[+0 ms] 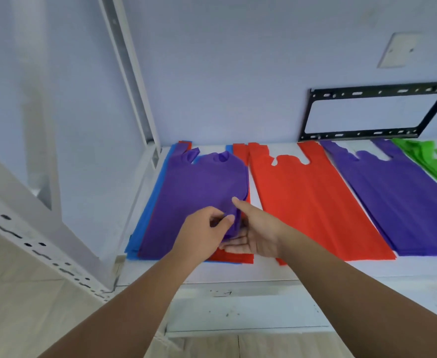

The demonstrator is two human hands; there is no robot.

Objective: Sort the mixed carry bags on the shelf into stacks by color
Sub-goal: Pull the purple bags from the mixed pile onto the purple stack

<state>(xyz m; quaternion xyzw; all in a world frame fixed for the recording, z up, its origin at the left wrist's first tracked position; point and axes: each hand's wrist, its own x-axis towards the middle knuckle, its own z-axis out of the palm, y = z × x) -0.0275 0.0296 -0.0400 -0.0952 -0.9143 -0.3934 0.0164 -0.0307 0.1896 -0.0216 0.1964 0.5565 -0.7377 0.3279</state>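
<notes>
While the left hand pinches the lower right edge of the top purple bag between thumb and curled fingers, the right hand lies just beside it, palm up. Its fingers are straight and slipped under the lifted fabric, and its thumb stretches up along the bag's edge.

This bag lies on the mixed pile at the left centre of the frame. Its long axis runs from the near edge of the shelf toward the wall, with the handle loops pointing to the wall. It is a thin, matte, vest-style carry bag. It lies flat except where it bunches at the pinch. Blue and red edges of other bags show beneath it, but their number cannot be told.

To the right lie the red stack, then the purple stack, both with handles toward the wall. The green stack is cut off by the right edge of the frame.

A black bracket hangs on the wall at the upper right.
</notes>
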